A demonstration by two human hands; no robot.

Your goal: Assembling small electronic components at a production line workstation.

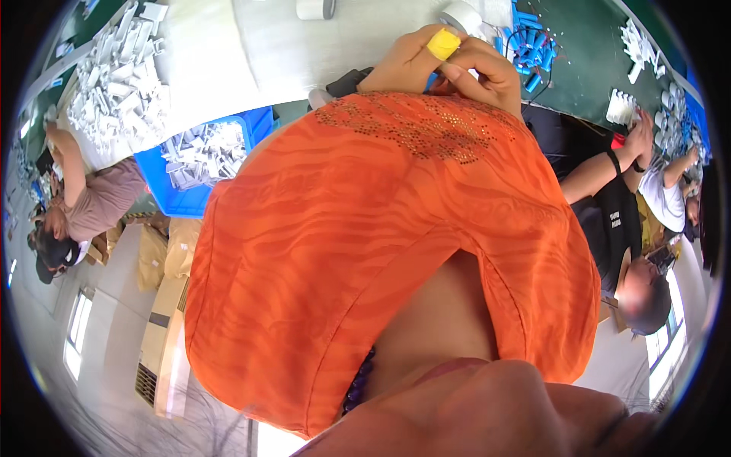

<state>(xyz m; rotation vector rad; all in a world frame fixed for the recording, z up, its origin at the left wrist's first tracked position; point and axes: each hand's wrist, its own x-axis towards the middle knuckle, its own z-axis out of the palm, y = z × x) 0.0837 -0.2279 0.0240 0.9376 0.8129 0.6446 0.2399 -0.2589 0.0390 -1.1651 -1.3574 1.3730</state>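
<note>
Both hands meet in front of my orange shirt, near the table's edge. My left hand [400, 67] is closed, its fingers bent toward the right one. Yellow tape or wrapping [443, 44] covers a finger where the hands meet. My right hand [491, 72] is curled, thumb and fingers pressed in close to the left hand. Between them shows a bit of a small blue piece [432, 79], mostly hidden by fingers and shirt. It looks like the blue cylinders [537, 49] piled on the green table just right of my hands.
A white roll [461, 15] stands beyond my hands, with another roll [314, 8] farther left. White plastic parts [118, 91] are heaped at the left, near a blue bin [183, 204] of similar parts. Co-workers [620, 206] sit at both sides. Cartons [161, 335] stand behind at left.
</note>
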